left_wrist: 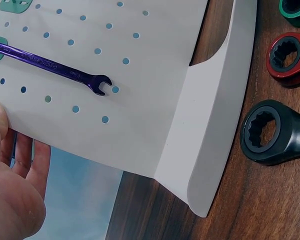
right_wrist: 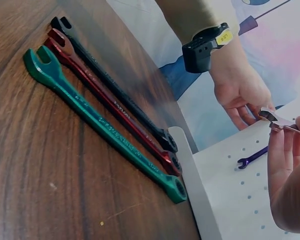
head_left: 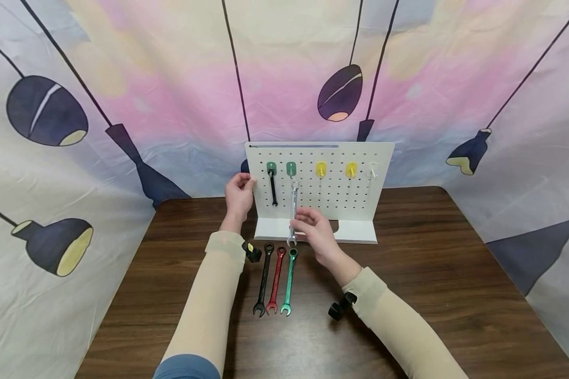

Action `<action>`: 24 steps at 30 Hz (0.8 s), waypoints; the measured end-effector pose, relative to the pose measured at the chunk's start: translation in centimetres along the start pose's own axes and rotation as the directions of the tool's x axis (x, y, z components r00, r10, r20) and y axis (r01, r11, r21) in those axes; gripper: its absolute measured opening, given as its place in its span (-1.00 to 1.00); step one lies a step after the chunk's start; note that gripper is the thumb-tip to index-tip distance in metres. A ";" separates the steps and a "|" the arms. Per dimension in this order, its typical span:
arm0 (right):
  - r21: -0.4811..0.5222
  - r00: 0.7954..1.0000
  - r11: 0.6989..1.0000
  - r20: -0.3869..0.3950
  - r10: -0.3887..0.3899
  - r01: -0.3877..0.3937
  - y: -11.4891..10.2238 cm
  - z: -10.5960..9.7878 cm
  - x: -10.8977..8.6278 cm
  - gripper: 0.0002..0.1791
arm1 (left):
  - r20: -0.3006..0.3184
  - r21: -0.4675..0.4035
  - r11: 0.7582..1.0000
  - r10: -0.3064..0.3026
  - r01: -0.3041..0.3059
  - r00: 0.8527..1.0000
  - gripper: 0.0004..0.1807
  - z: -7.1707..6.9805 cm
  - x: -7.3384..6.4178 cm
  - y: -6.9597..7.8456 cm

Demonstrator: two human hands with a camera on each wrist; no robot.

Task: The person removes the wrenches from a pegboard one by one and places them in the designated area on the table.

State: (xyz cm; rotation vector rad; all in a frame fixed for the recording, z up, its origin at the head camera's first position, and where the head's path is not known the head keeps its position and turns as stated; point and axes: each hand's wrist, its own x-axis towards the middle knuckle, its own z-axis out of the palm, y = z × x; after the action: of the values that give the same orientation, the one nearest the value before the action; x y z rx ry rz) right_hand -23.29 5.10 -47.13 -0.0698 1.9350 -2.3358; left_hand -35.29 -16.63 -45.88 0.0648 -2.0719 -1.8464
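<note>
A white pegboard [head_left: 341,213] stands on the table. At its left edge my left hand [head_left: 239,197] grips it, thumb on the front face and fingers behind. My right hand [head_left: 319,231] holds a silver combination wrench [head_left: 294,208] upright before the board, open end down. The wrench's ring end sits just below the second green hook [head_left: 291,168]. On the first green hook [head_left: 271,167] hangs a small dark purple wrench [left_wrist: 60,67]. The right wrist view shows the silver wrench's open jaw end [right_wrist: 272,117] between thumb and fingers.
Black [head_left: 264,279], red [head_left: 277,279] and green [head_left: 289,281] wrenches lie side by side on the wooden table [head_left: 180,295], in front of the board. Two yellow hooks [head_left: 321,169] and a clear hook [head_left: 372,171] are farther right. A patterned cloth [head_left: 284,68] hangs behind.
</note>
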 end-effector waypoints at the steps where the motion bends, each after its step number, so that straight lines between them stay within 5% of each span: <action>1: 0.000 1.000 1.000 0.000 0.002 -0.002 0.0 0.0 -0.1 -0.58 | 0.001 -0.001 1.000 0.000 0.000 1.000 -0.94 0.0 0.0 0.0; 24: -0.005 0.997 0.997 0.034 0.076 -0.076 3.5 -1.7 -1.9 -0.72 | 0.005 -0.009 1.000 -0.010 0.010 1.000 -0.88 0.1 0.0 0.1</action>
State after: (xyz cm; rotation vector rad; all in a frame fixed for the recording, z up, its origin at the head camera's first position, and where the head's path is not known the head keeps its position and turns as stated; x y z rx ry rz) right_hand -21.38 6.37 -50.84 -0.0358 1.8919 -2.2679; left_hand -35.28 -16.56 -45.83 0.0693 -2.0700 -1.8635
